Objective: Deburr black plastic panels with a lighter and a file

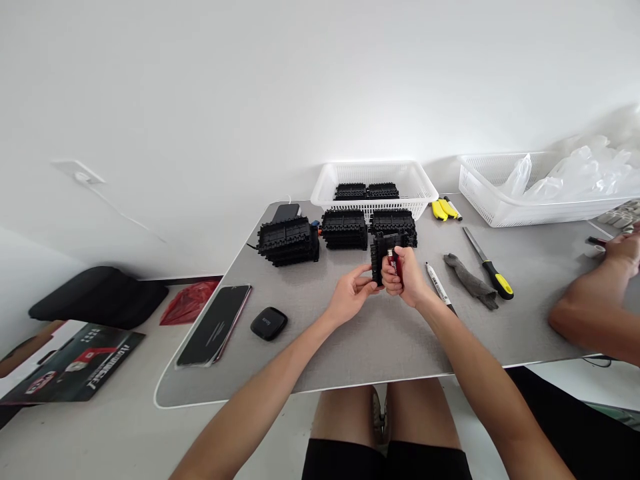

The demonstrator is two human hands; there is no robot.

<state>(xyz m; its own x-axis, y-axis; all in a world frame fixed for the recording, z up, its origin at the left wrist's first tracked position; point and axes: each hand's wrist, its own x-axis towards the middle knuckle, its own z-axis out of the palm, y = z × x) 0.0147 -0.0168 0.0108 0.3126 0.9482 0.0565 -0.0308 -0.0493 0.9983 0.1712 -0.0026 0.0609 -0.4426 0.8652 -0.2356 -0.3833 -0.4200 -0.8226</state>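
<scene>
My left hand (351,293) grips the lower left edge of a black ribbed plastic part (379,252), which stands tilted up off the table. In my right hand (407,275) is a dark red lighter (395,262), fingers wrapped round it, held close against the face of that part. Whether a flame burns I cannot make out. Stacks of like black parts stand just behind: a left stack (287,239), a middle stack (344,229) and a right stack (395,220), partly covered by the held piece.
A white basket (325,190) holds more black parts; another basket (520,212) holds plastic bags. Right of my hands lie a marker (439,285), a grey cloth (470,280) and a yellow-handled file (495,275). A phone-like slab (215,325) and black case (269,323) lie left. A co-worker's arm (595,300) rests at right.
</scene>
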